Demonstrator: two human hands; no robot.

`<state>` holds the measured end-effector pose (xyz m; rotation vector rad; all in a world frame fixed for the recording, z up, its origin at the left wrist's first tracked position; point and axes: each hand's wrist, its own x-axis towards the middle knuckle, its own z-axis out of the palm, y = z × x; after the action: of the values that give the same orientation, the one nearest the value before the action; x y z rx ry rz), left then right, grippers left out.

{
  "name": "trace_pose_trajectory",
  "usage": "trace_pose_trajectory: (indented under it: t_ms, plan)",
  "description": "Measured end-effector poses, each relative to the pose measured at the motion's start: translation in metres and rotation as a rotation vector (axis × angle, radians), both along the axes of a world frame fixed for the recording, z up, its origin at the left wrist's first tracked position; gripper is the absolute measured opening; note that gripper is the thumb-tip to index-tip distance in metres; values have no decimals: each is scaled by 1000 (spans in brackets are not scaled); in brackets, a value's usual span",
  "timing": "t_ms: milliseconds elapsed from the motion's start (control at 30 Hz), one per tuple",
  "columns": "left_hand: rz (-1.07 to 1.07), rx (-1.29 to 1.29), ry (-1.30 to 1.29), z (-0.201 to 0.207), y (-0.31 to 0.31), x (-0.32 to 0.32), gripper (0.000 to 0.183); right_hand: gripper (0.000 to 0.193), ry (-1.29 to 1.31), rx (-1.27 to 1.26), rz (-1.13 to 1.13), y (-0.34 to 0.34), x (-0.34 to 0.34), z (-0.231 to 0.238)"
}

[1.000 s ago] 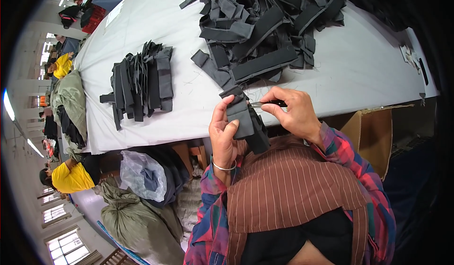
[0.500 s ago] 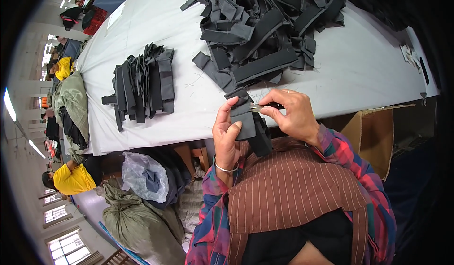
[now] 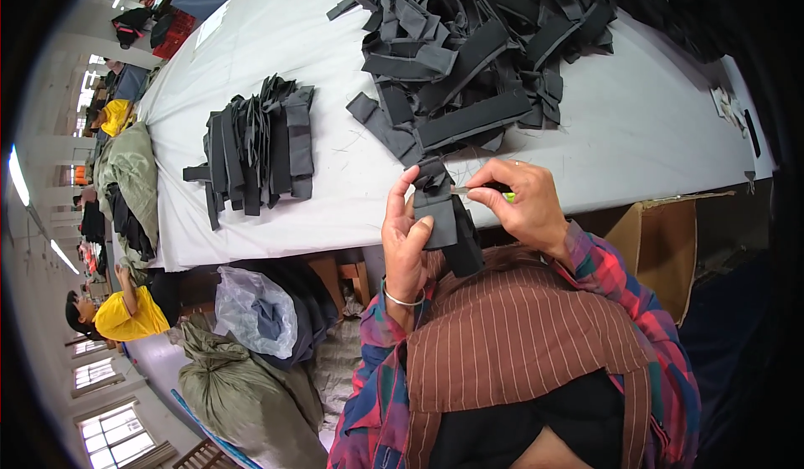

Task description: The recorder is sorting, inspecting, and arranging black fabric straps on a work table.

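My left hand (image 3: pixel 405 251) is closed on a dark grey fabric strip (image 3: pixel 436 222), thumb in front and fingers behind. The strip's upper end is folded over near my fingertips, and another length hangs below. In my right hand (image 3: pixel 529 208) is a small pair of thread snips (image 3: pixel 459 190), pinched between thumb and fingers. Their metal tip meets the strip's right edge; most of the handle is hidden by my fingers. Just beyond my hands lies a large loose heap of similar dark strips (image 3: pixel 477 121). A neater row of strips (image 3: pixel 260 146) rests further left.
A white-covered table (image 3: pixel 335 209) spans the area ahead, with loose threads on it. Below its edge stand a cardboard box (image 3: pixel 666 247) at right, and a clear plastic bag (image 3: pixel 251 314) and green sack (image 3: pixel 239 385) at left. A person in yellow (image 3: pixel 130 314) is at far left.
The snips have turned and drawn slightly right, their tip now at the strip's edge rather than over it. The strip's upper end has folded over more. The person in yellow has raised an arm.
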<state>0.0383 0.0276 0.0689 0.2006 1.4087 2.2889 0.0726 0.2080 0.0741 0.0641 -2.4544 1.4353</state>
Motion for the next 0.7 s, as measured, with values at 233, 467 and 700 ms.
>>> trace_pose_trajectory:
  t_ms: [233,467,700]
  plan:
    - [-4,-62,65,1,1,3,66,21,78,-117,-23,-5,-8,9]
    - [-120,-221,193,0,10,12,78,8,74,49,-50,-3,-13,-3]
    - [-256,-303,142,-3,6,3,67,10,-6,-359,-93,13,-26,-1]
